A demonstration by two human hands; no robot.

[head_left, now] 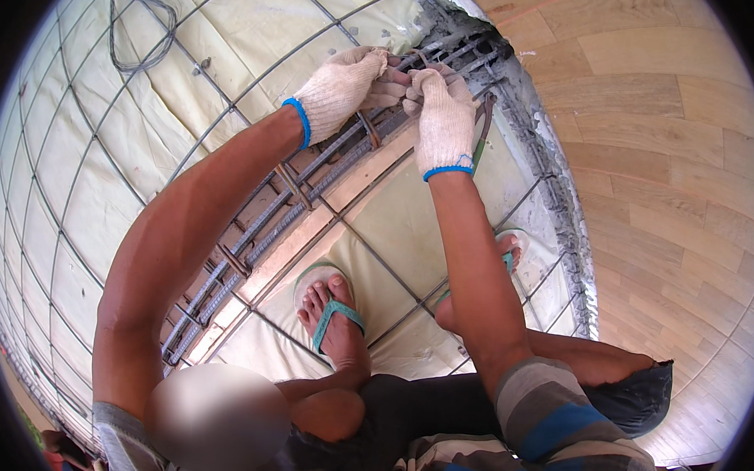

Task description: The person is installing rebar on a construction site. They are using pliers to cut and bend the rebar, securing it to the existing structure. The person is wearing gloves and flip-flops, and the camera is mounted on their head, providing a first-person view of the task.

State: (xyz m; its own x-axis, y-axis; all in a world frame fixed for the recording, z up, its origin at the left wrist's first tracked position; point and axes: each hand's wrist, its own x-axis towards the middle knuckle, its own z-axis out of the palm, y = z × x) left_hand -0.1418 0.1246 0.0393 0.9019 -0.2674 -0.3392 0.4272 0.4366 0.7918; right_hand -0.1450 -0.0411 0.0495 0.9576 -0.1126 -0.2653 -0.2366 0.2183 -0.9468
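My left hand (348, 87), in a white knit glove with a blue cuff, reaches to the far end of a rebar cage (262, 234). Its fingers are pinched together close to the bars. My right hand (444, 118), gloved alike, meets it there with fingertips closed. Whatever the fingertips hold is too small to make out; a thin curved rusty piece (418, 57) shows just beyond them. Beside the right hand's wrist is a tool with a dark metal end and a green handle (482, 143), partly hidden by the glove.
A grid of thin steel bars (376, 254) spreads over pale sheeting (388, 189). A coil of wire (145, 31) lies at the far left. Rough concrete edging (558, 202) borders wood-patterned flooring (637, 155) at right. My sandalled feet (330, 310) stand among the bars.
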